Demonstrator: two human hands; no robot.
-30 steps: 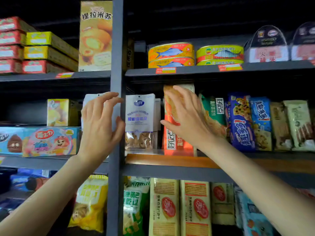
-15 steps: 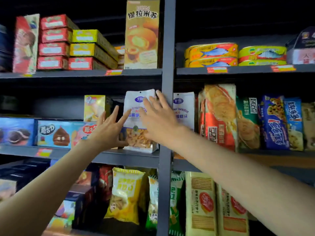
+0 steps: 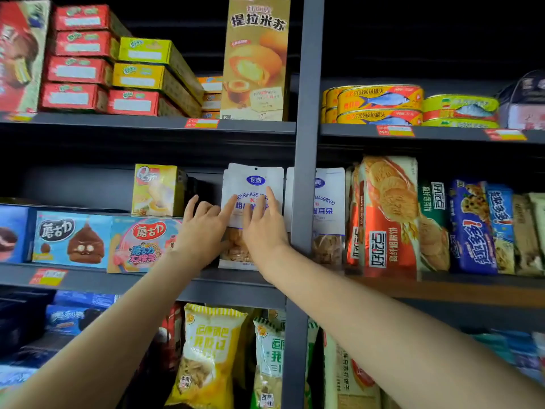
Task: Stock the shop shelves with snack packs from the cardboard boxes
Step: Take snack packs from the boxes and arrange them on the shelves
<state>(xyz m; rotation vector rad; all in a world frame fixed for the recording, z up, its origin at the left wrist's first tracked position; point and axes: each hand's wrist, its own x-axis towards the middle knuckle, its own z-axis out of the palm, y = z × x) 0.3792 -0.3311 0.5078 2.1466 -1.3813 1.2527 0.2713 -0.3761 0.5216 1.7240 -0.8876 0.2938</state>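
While upright, pouch [image 3: 253, 184] under hands [image 3: 233, 228].

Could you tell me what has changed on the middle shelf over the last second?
Both hands moved leftward: the right hand left the orange biscuit pack right of the grey post and now presses straight fingers, beside the left hand, on the white pouch left of it. The second white pouch and the biscuit pack stayed put.

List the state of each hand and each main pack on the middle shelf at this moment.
left hand: open, fingers on the white pouch
right hand: open, fingers pressing the pouch front
white pouch: upright on the shelf
second white pouch: upright, partly behind the post
orange biscuit pack: upright
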